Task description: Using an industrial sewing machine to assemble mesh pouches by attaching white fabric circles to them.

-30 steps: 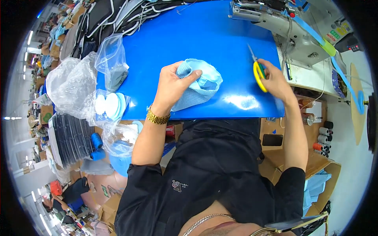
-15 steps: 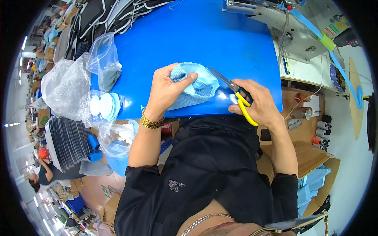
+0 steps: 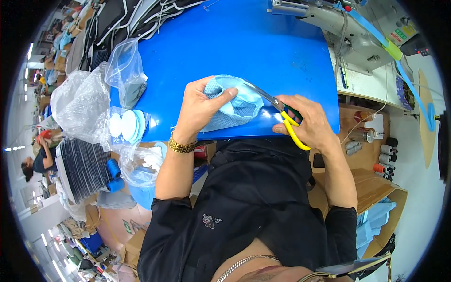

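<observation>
Over the near edge of the blue table, you hold one light-blue mesh piece and one pair of scissors. Your left hand has its thumb inside the mesh opening, pinching the rim; the fingers behind are hidden. Your right hand is closed around the yellow-and-green handles, with the blades angled at the mesh's right rim; whether they touch it, you cannot tell. To your left, a clear bag, a crumpled plastic bag and several pale discs crowd the table's side, with two blue spools lower down. One sewing machine takes up the far right.
</observation>
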Tool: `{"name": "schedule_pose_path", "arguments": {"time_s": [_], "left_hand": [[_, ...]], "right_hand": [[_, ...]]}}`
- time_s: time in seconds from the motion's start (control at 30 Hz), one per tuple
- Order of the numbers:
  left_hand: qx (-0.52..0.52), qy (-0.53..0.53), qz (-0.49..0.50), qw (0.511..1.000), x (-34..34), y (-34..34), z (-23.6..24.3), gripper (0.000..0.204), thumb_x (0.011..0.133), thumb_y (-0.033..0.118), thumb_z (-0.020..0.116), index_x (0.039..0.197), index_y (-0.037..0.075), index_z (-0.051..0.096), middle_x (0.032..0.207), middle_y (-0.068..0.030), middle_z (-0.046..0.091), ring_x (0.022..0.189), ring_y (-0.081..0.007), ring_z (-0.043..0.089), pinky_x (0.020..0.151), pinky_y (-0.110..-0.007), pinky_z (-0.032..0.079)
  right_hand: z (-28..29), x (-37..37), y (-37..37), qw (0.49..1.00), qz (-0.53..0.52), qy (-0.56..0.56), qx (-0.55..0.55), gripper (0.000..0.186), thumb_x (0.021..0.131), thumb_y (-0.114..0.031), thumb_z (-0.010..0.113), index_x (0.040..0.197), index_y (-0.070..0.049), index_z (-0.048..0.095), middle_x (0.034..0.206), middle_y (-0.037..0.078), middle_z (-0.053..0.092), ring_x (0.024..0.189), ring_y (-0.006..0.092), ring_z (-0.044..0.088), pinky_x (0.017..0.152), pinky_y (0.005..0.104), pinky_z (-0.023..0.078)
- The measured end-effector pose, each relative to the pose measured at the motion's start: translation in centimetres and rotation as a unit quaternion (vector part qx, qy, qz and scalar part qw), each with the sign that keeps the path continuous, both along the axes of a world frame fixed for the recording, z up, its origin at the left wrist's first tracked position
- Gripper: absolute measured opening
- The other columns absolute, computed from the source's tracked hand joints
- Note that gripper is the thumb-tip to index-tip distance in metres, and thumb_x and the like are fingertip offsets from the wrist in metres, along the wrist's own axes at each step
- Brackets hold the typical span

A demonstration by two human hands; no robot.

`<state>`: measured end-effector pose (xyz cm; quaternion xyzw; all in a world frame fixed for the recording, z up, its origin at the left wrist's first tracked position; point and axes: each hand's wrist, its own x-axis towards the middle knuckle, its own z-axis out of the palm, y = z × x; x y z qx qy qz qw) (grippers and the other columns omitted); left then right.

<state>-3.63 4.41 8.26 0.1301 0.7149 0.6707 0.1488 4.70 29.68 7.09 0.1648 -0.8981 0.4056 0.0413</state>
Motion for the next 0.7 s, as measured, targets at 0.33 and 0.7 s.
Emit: {"name": "schedule_pose_path", "arguments": {"time_s": [0.33, 0.7], "left_hand": [[0.002, -0.007, -0.009, 1.0, 0.2, -0.2, -0.3, 0.016, 0.084, 0.008, 0.073, 0.098, -0.001, 0.071, 0.086, -0.0054, 0.072, 0.075, -0.0082, 0.065, 0.067, -0.022, 0.051], [0.002, -0.016, -0.016, 1.0, -0.2, 0.1, -0.7, 0.016, 0.085, 0.008, 0.072, 0.097, -0.002, 0.071, 0.086, -0.0052, 0.072, 0.075, -0.0081, 0.064, 0.067, -0.023, 0.052]], "right_hand": [[-0.3, 0.2, 0.1, 1.0, 0.001, -0.028, -0.01, 0.056, 0.069, -0.032, 0.084, 0.114, -0.006, 0.063, 0.083, 0.01, 0.066, 0.064, 0.0241, 0.059, 0.059, 0.0342, 0.048], [-1.6, 0.6, 0.1, 0.999, -0.017, -0.008, -0.036, 0.059, 0.065, -0.022, 0.088, 0.115, -0.002, 0.065, 0.097, 0.016, 0.07, 0.077, 0.0251, 0.066, 0.069, 0.0313, 0.051]]}}
